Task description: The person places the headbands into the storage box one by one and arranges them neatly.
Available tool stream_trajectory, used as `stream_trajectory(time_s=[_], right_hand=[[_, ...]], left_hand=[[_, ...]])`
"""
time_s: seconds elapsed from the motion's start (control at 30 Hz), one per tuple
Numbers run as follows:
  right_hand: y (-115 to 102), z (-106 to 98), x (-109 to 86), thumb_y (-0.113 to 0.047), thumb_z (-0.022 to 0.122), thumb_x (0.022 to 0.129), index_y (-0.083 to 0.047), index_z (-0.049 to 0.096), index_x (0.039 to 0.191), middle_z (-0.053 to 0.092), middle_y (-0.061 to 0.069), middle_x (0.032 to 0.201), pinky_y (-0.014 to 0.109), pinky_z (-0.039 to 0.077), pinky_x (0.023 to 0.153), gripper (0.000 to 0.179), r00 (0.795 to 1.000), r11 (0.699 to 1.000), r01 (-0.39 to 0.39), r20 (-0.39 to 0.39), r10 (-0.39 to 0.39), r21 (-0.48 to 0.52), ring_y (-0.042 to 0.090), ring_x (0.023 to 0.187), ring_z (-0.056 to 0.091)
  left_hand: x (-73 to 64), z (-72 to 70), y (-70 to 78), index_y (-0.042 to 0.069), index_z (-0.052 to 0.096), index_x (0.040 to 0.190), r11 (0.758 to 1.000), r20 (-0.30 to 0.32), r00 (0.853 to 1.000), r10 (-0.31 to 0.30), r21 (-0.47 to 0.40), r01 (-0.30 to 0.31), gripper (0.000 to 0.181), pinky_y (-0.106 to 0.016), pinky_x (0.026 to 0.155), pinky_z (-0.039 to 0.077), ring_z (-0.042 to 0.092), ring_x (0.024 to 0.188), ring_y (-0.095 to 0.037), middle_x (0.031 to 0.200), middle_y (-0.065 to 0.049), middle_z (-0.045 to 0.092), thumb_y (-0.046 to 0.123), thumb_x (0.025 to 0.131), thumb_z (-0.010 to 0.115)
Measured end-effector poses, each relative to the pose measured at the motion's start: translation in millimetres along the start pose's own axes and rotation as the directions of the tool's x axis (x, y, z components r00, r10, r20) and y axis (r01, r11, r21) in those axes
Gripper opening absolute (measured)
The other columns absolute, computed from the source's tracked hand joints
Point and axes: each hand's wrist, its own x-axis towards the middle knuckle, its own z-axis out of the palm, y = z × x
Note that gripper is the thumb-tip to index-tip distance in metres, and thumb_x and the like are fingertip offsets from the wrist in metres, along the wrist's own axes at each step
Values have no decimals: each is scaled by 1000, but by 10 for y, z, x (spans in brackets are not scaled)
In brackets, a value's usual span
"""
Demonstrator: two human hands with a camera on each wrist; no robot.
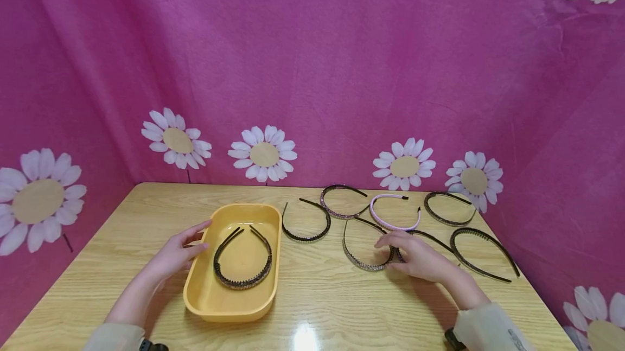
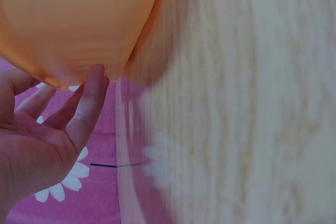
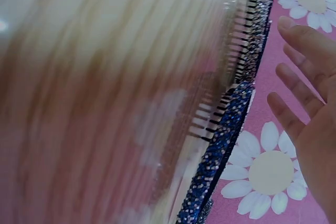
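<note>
My left hand [image 1: 173,253] rests at the left rim of a yellow plastic tray [image 1: 229,314]; its fingers lie nearly straight against the outer wall in the left wrist view. Inside the tray lies a dark toothed headband [image 1: 243,285], with doubled strips at its left arm. Over the right side of a silver glittery headband [image 1: 363,265] my right hand [image 1: 417,257] hovers with loosely bent, spread fingers. A blue glittery headband [image 3: 218,140] shows beside the silver one in the right wrist view, apart from the fingers. In the head view my right hand partly hides it.
A black headband [image 1: 305,239] lies right of the tray. Behind are a purple glittery headband [image 1: 337,213] and a lavender one [image 1: 386,224]. Two dark headbands lie at the right, one farther back [image 1: 441,221] and one nearer [image 1: 471,230]. Pink flowered cloth [image 1: 312,69] surrounds the table.
</note>
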Motion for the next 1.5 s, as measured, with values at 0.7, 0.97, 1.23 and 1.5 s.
stream_trajectory(time_s=[0.7, 0.97, 1.23, 1.5], right_hand=[[203, 63, 79, 4, 77, 67, -15, 66, 97, 61, -3, 97, 30, 49, 78, 37, 981, 999, 40, 188, -39, -2, 12, 89, 55], [231, 66, 124, 11, 72, 61, -14, 67, 89, 63, -5, 90, 27, 50, 76, 38, 980, 995, 96, 175, -97, 14, 9, 86, 56], [225, 82, 162, 10, 74, 62, -17, 69, 86, 64, -10, 85, 27, 48, 76, 36, 979, 993, 113, 172, -109, -16, 8, 86, 54], [187, 59, 189, 9, 75, 65, -17, 70, 86, 65, -10, 84, 27, 48, 76, 33, 978, 992, 123, 172, -117, -21, 7, 85, 54]], left_hand=[[30, -17, -1, 4, 28, 148, 1000, 6, 1000, 12, -14, -12, 60, -41, 81, 55, 52, 111, -35, 138, -37, 32, 11, 95, 54], [24, -12, 4, 4, 28, 148, 1000, 8, 1000, -4, -17, 4, 60, -41, 78, 55, 54, 110, -34, 139, -37, 31, 11, 95, 54], [17, -17, -6, 6, 28, 148, 1000, 9, 1000, -5, -2, 5, 60, -41, 78, 55, 53, 112, -36, 139, -37, 31, 12, 95, 55], [14, -17, -17, 6, 29, 148, 1000, 8, 1000, 1, 3, -1, 60, -40, 77, 56, 54, 110, -34, 138, -37, 32, 12, 95, 55]])
